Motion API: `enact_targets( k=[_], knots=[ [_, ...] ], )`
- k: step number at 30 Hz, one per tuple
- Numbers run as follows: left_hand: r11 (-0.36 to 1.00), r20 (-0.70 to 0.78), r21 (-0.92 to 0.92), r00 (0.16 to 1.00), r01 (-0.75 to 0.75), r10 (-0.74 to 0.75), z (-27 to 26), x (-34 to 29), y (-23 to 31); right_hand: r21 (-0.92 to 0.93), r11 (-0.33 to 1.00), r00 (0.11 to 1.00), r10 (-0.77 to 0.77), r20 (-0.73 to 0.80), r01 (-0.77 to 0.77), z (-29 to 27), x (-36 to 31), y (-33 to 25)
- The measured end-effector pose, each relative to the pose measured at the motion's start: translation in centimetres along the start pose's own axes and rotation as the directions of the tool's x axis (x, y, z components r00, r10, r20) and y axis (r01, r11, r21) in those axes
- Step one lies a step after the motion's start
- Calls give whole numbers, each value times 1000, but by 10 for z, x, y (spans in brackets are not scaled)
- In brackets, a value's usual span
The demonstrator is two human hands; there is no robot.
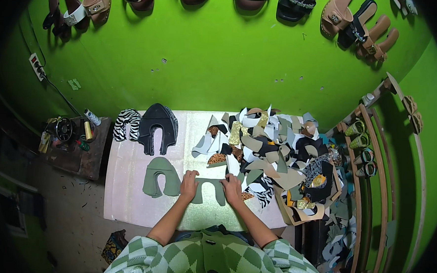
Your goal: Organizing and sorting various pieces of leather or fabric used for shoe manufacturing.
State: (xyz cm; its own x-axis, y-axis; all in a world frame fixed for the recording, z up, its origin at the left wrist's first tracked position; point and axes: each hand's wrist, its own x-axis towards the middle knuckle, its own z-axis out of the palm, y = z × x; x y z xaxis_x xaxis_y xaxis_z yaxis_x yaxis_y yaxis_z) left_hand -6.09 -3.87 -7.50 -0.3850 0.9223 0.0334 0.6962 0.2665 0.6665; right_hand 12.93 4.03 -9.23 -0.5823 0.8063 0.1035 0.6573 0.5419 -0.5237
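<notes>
A green arch-shaped cutout (209, 184) of leather-like sheet lies on the table in front of me. My left hand (189, 185) grips its left side with fingers curled over the upper corner. On the opposite corner, my right hand (232, 190) holds it the same way. Just left of my left hand is a stack of green arch-shaped cutouts (152, 182). Behind that stack sit a taller pile of black arch-shaped cutouts (156, 114) and a zebra-print pile (122, 123).
Mixed scraps (265, 144) heap over the right half of the pale tabletop (126, 201). A sewing machine (64, 128) stands on a dark side table (91, 152) at left. Wooden racks (373, 194) with sandals rise at right. Sandals hang on the green wall (207, 62).
</notes>
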Motion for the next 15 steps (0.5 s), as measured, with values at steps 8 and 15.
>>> enact_targets(
  k=[8,15],
  knots=[
    [955,-19,250,985,-162,172,11,-9,-13,-191,981,999,32,-42,-39,-7,-6,8],
    [979,-93,74,976,-189,195,10,-19,-5,-123,926,920,327,-215,-358,-32,-9,28]
  ],
)
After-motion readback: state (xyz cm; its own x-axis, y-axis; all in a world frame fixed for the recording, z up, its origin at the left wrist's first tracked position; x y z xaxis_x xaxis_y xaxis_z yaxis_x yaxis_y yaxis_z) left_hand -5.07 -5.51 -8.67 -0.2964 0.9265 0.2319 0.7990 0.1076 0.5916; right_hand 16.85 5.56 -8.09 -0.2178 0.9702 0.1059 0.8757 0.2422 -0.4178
